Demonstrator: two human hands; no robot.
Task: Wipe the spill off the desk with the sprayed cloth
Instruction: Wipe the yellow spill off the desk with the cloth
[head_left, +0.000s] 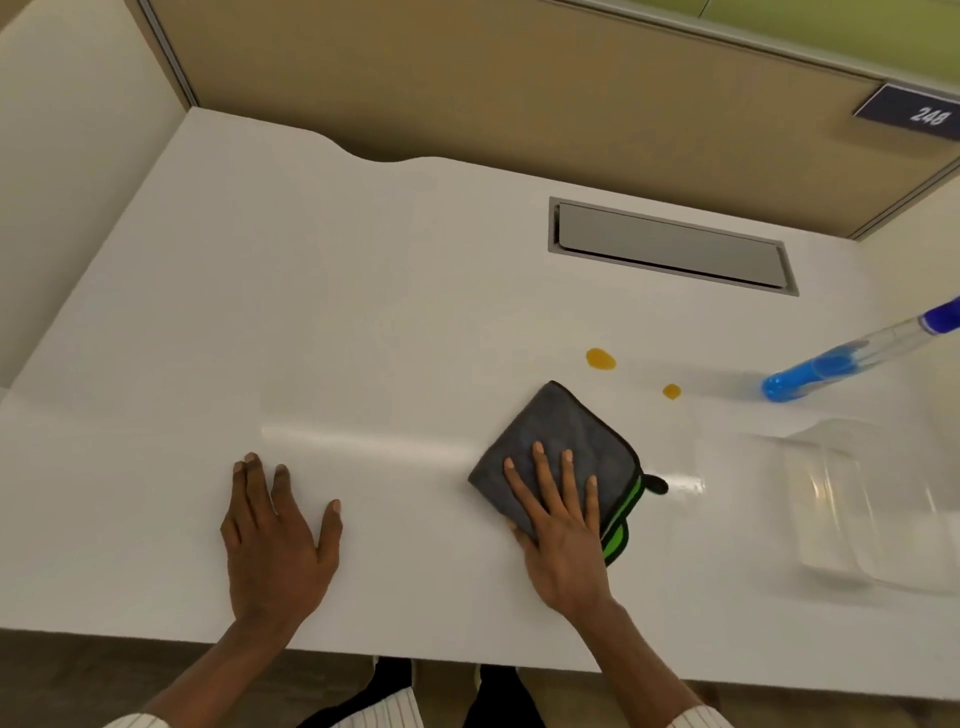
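Note:
A folded grey cloth (556, 431) with a green and black edge lies on the white desk (311, 312). My right hand (558, 525) presses flat on the cloth's near half, fingers spread. Two orange spill spots sit just beyond the cloth: a larger spot (601, 359) and a smaller spot (671, 391) to its right. Neither touches the cloth. My left hand (278, 535) rests flat on the bare desk to the left, fingers apart, holding nothing.
A spray bottle (841, 364) with blue liquid stands at the right. A clear plastic container (872, 509) sits at the near right. A grey cable hatch (670, 244) is set into the desk behind the spill. A partition wall runs along the back.

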